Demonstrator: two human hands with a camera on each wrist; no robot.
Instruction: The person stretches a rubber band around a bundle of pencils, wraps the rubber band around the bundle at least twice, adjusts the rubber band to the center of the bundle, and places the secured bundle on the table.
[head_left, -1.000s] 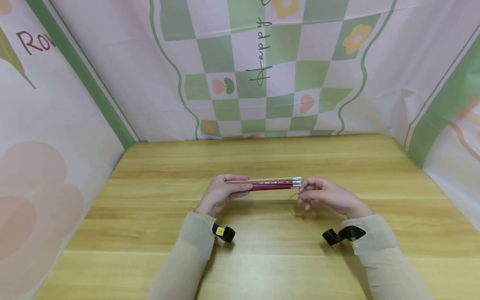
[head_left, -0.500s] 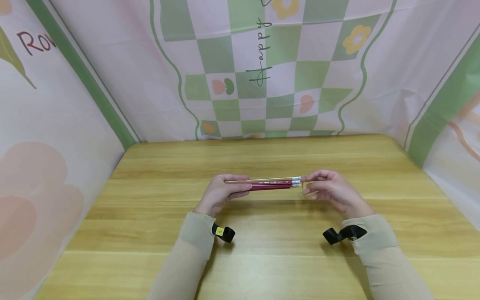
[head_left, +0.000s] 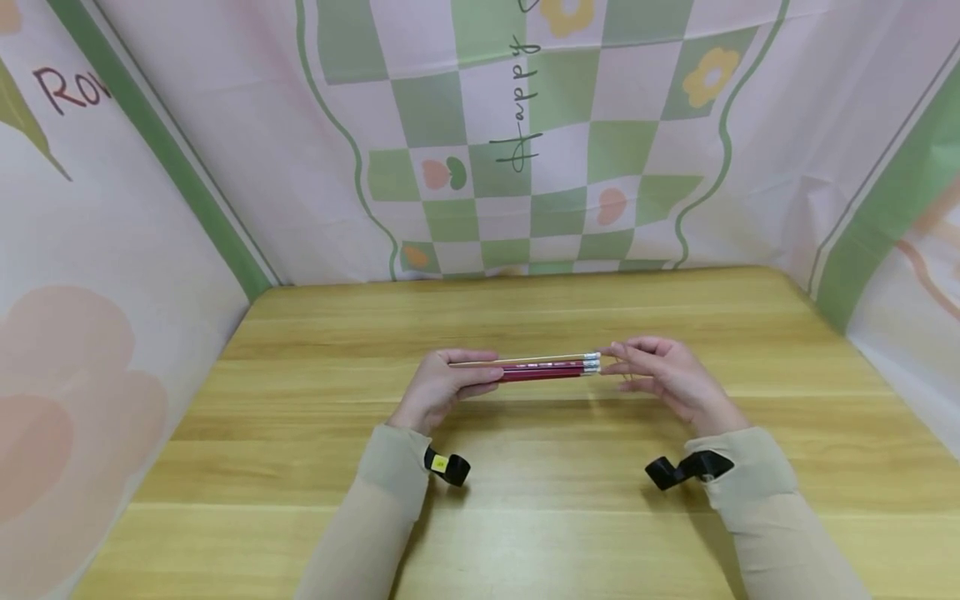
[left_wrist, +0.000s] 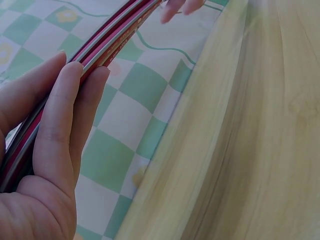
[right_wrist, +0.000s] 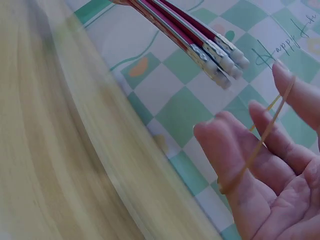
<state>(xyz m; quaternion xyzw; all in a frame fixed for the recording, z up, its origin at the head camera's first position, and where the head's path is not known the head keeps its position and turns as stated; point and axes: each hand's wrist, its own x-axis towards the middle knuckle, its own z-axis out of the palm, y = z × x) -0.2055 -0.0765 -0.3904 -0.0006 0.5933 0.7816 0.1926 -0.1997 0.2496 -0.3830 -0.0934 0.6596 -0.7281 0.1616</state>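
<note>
In the head view, my left hand [head_left: 446, 379] grips a bundle of dark red pencils [head_left: 543, 369] between thumb and fingers. The bundle lies level above the table, its eraser ends pointing right. The left wrist view shows thumb and fingertips pressed along the pencil shafts [left_wrist: 112, 37]. My right hand [head_left: 671, 379] is just off the eraser ends, fingers spread. Around its thumb and fingers a thin tan rubber band [right_wrist: 263, 137] is stretched, seen best in the right wrist view. White erasers with silver ferrules [right_wrist: 212, 52] stand apart from the band there.
Beneath both hands is a wood-grain table [head_left: 525, 517]. A printed cloth with green and white checks [head_left: 498, 167] hangs behind it, and more cloth [head_left: 112, 250] closes off the left side. Black straps with small devices [head_left: 450, 467] sit on both wrists.
My right hand has risen slightly, and its fingers have gone from pinching the rubber band to spreading it open beside the eraser ends. The left hand and pencils have stayed put.
</note>
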